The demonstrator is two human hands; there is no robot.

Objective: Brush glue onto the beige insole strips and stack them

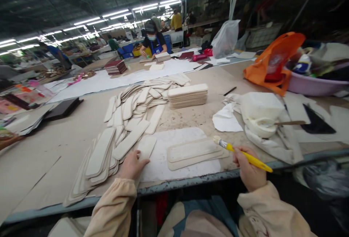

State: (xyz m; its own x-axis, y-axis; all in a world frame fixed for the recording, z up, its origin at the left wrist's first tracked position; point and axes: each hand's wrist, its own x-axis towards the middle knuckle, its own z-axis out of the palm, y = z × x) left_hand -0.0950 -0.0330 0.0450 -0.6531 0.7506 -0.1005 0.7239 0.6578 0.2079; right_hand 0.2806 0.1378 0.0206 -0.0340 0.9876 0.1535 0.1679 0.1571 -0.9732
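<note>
My right hand (249,168) is closed around the yellow handle of a paintbrush (248,157). Its pale bristles are over the right end of a few flat cream rounded strips (191,151), stacked on a white sheet (180,135). At the sheet's left side, my left hand (133,166) grips another cream strip (147,147), thumb across it and fingers bent at its edge; the fingertips are partly hidden. Left of that hand, more strips lie fanned out (100,151), running into a loose heap (144,97).
Behind the sheet stands a neat stack of strips (188,97). On the right are a white container (261,111) wrapped in cloth, an orange bag (275,62) and a lilac basin (313,84). A dark flat board (64,108) lies left. A co-worker (155,40) sits across the table.
</note>
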